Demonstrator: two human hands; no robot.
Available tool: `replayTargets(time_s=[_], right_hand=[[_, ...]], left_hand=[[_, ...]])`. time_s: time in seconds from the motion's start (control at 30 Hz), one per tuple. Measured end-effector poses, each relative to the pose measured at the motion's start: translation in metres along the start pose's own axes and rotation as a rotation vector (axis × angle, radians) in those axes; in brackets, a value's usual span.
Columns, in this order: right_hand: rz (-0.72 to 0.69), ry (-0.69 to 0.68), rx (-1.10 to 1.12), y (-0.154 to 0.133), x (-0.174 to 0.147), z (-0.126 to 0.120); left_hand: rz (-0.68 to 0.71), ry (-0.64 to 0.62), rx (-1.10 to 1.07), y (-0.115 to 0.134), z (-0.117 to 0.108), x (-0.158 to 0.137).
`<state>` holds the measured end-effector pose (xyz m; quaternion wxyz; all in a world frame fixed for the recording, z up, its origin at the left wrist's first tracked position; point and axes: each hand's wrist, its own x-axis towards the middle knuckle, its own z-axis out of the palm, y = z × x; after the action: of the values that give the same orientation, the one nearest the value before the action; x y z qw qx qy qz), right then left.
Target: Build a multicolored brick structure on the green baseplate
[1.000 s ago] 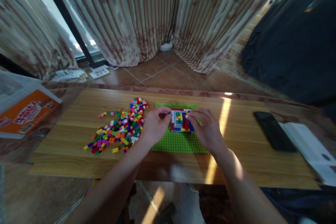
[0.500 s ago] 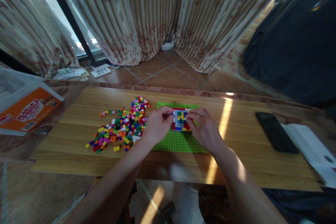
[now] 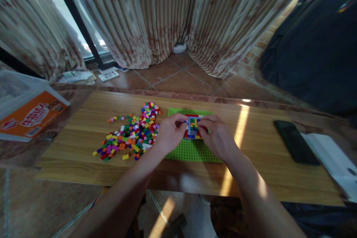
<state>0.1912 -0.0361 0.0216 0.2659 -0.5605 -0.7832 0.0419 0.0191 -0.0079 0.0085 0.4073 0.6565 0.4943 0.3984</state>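
On the green studded baseplate (image 3: 192, 152) stands a low rectangular build of toy bricks (image 3: 193, 126), with red, white and blue around its border and green and yellow in the middle. My left hand (image 3: 171, 132) is at the build's left edge, thumb and forefinger pinched on a small blue brick (image 3: 186, 122). From the right, my right hand (image 3: 216, 132) reaches over the build with its fingers closed together; what they hold, if anything, is too small to make out. Both hands cover parts of the build's sides.
A heap of loose coloured bricks (image 3: 134, 134) spreads over the left of the wooden table (image 3: 80, 130). Beyond it stands a plastic box with an orange label (image 3: 36, 115). At the right lie a black phone (image 3: 295, 141) and a white box (image 3: 331, 163). Curtains (image 3: 161, 18) hang behind.
The view has shifted slightly. Both hands stay at the build in nearly the same pose, with only small finger movement.
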Motion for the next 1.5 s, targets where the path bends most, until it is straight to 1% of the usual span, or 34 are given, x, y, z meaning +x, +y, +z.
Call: replayTargets(time_s=[0.07, 0.2, 0.27, 0.37, 0.53, 0.8, 0.9, 1.17, 1.33, 1.5], right_hand=[[0.083, 0.039, 0.083, 0.002, -0.001, 0.001], [0.217, 0.064, 0.242, 0.005, -0.003, 0.002], [0.267, 0.090, 0.308, 0.006, -0.005, 0.002], [0.312, 0.114, 0.342, 0.007, -0.006, 0.004], [0.315, 0.122, 0.331, 0.005, -0.004, 0.007], [0.364, 0.158, 0.337, 0.003, -0.003, 0.009], [0.384, 0.153, 0.337, 0.001, -0.002, 0.009], [0.378, 0.108, 0.323, 0.002, 0.001, 0.008], [0.301, 0.175, 0.413, 0.002, -0.004, 0.010], [0.202, 0.139, 0.433, -0.005, -0.006, 0.009]], left_hand=[[-0.012, 0.002, -0.003, 0.001, 0.000, 0.000], [-0.019, 0.002, 0.012, 0.002, -0.001, 0.000], [-0.015, -0.004, 0.013, 0.001, -0.002, 0.000], [-0.011, -0.005, 0.004, -0.001, -0.001, 0.000], [0.002, -0.004, -0.013, -0.004, 0.000, 0.000], [-0.019, -0.004, 0.010, 0.003, -0.003, -0.001], [-0.019, -0.009, -0.012, 0.003, -0.002, -0.001], [0.037, -0.022, -0.095, -0.002, 0.002, -0.003], [0.080, -0.035, -0.121, -0.004, 0.002, -0.003], [0.128, -0.010, -0.089, -0.004, 0.002, -0.004]])
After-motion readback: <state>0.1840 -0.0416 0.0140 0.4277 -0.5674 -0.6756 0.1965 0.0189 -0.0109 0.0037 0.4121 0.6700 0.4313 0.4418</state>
